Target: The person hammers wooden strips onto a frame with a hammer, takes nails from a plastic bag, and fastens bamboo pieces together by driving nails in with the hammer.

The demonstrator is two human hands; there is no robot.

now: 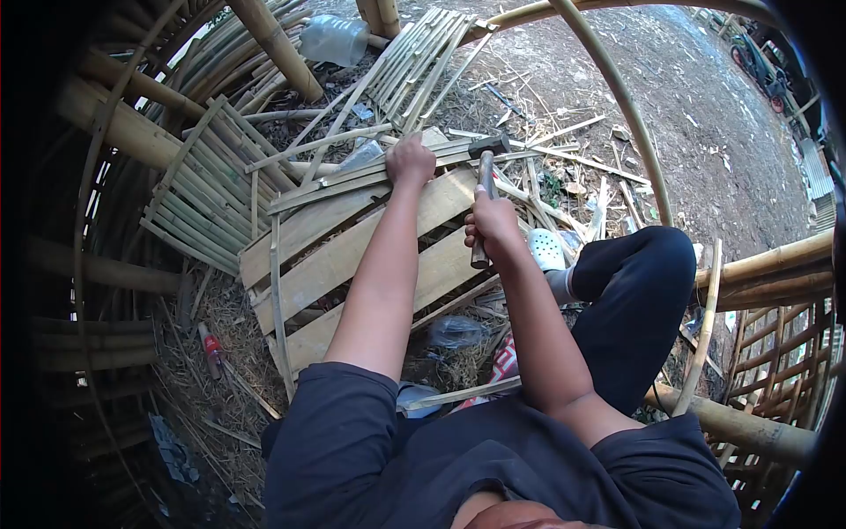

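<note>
Wrapped around a hammer [486, 176], the right grip [493, 220] is closed on the wooden handle, thumb lying along it, with the butt showing below the fist and the dark head resting at or just over the far end of some bamboo strips [335, 187]. From my distant seat I see the left grip [411, 161] set down on those same strips, knuckles up and fingers curled over the far side; the fingertips are hidden, so I cannot tell how tightly it holds.

The strips are pale, long and narrow, laid side by side along the far edge of a low wooden counter [441, 256]. They slant from lower left to upper right, their right ends near the hammer head. The counter is made of broad, worn planks with dark gaps between them.

At the counter's left edge I find a slatted bamboo panel [207, 189], tilted. Beyond the far edge, more split bamboo [414, 70] lies stacked near a clear plastic jug [335, 40]. To the right, a pale perforated clog [546, 249] and a bent knee [652, 264] sit near the right forearm. Past a curved bamboo pole [617, 88], the widest room I can see is bare dirt ground [573, 79], littered with scraps on its near side.
</note>
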